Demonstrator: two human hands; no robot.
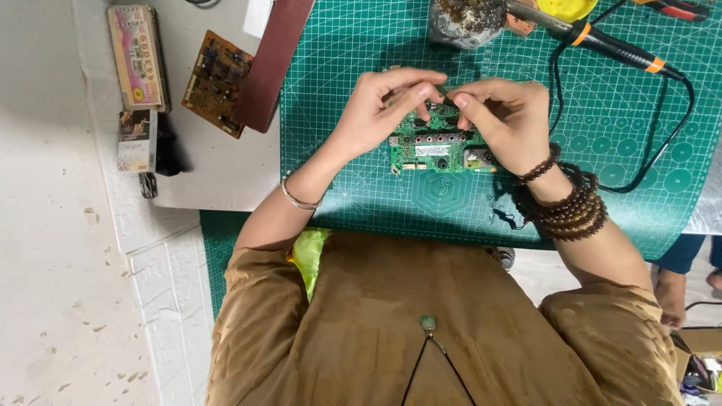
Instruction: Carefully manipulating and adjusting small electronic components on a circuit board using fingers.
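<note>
Green cutting mat (361, 188) with a printed grid covers most of the work table, and its left part lies over a pale grey surface (218, 165). On the mat, close in front of the person, lies a green circuit board (436, 146) with a row of small round connectors and a white label. Both hands are on the far edge of this board.

The left hand (380, 105) comes from the left side; its fingers are bent and the thumb and first finger are pressed together on something very small at the top edge of the board. The right hand (504, 113) comes from the right side and does the same, with its fingertips almost touching the fingertips of the left hand. What the fingers pinch is too small to tell. The left wrist carries a thin metal bangle (297, 199), and the right wrist carries several rounds of dark brown beads (571, 207).

Behind the hands, at the top of the view, stands a small holder with metal wool (466, 19). Just beside it lies a soldering iron (617, 49) with a black and orange handle, and its black cable (662, 143) curves over the right part of the mat. On the grey surface, well apart to the left, lies a brown circuit board (218, 83), partly under a dark red flat piece (274, 60). Further left there is a long flat printed packet (137, 56).
</note>
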